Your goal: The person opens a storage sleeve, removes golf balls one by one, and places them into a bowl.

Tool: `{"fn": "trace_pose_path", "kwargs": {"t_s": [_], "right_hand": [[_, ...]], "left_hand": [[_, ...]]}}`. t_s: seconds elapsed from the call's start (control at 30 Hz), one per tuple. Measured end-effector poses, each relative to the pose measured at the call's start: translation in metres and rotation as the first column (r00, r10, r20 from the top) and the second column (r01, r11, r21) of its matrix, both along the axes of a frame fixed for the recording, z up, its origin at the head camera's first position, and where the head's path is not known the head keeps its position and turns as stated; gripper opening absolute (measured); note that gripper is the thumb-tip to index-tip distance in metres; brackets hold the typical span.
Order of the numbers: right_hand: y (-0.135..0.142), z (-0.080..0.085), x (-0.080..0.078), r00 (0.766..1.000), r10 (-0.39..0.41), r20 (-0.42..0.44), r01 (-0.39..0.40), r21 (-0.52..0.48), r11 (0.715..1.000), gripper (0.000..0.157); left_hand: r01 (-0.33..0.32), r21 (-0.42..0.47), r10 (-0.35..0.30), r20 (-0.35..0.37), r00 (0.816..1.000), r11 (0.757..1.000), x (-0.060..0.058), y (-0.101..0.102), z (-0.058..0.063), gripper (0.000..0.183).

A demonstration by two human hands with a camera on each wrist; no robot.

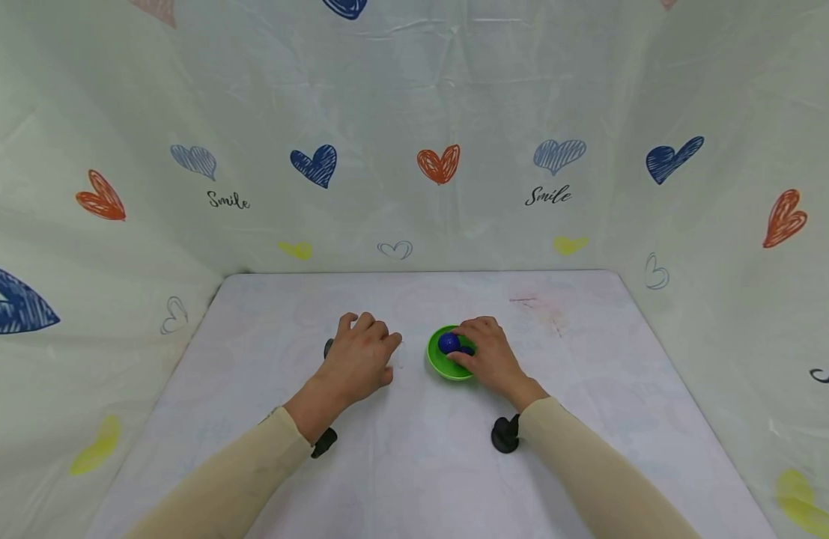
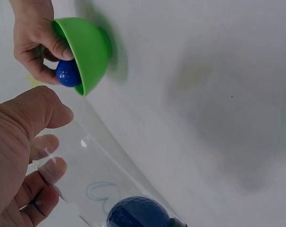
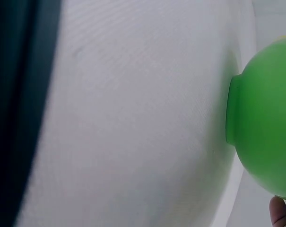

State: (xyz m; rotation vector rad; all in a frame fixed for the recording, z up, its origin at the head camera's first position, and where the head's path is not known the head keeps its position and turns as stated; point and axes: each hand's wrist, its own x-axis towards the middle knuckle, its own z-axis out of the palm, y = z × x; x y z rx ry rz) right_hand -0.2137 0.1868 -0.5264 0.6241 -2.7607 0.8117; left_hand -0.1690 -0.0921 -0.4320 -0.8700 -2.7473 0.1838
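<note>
My right hand (image 1: 488, 355) reaches into a green bowl (image 1: 444, 368), thumb and fingers curled around a blue ball (image 2: 68, 73) near the rim. In the head view a second blue ball (image 1: 466, 350) sits partly hidden between its fingers. My left hand (image 1: 360, 355) is left of the bowl, its fingers loosely bent and holding nothing visible. Just by those fingers, in the left wrist view, stands a clear see-through container (image 2: 100, 151). A dark blue dimpled ball (image 2: 138, 213) shows low in it, cut off by the frame edge. Only the bowl's outside shows in the right wrist view.
A white cloth-covered table (image 1: 414, 464) lies beneath everything. Sheets printed with hearts (image 1: 438, 165) hang behind it and on both sides. Black wrist-mounted pieces (image 1: 505, 436) stick out below the sleeves.
</note>
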Motion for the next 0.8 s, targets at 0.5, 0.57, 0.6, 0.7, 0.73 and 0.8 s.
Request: {"fn": "trace_pose_path", "kwargs": {"t_s": [0.5,0.57,0.6,0.7,0.73,0.8], "right_hand": [[0.006,0.006,0.005,1.000,-0.011,0.025,0.010,0.004,1.000,0.045],[0.008,0.012,0.009,1.000,-0.011,0.006,0.011,0.006,1.000,0.043],[0.009,0.016,0.011,1.000,-0.013,-0.005,0.013,0.002,1.000,0.041],[0.008,0.028,0.015,0.999,-0.019,-0.040,0.018,-0.032,0.999,0.038],[0.006,0.033,0.017,0.999,-0.019,-0.041,0.017,-0.053,0.998,0.037],[-0.002,0.041,0.021,1.000,-0.008,-0.023,0.005,-0.103,0.995,0.038]], "left_hand": [[-0.009,-0.011,0.009,0.019,1.000,1.000,-0.002,0.003,0.003,0.045],[-0.009,-0.015,0.010,0.022,1.000,1.000,-0.003,0.004,0.003,0.045],[-0.011,-0.019,0.012,0.023,1.000,1.000,-0.003,0.004,0.004,0.045],[-0.011,-0.006,0.011,0.032,0.999,1.000,-0.004,0.003,0.004,0.046],[-0.011,-0.002,0.011,0.032,0.999,1.000,-0.004,0.003,0.004,0.046],[-0.004,0.007,0.004,0.024,1.000,1.000,-0.005,0.003,0.004,0.045]]}}
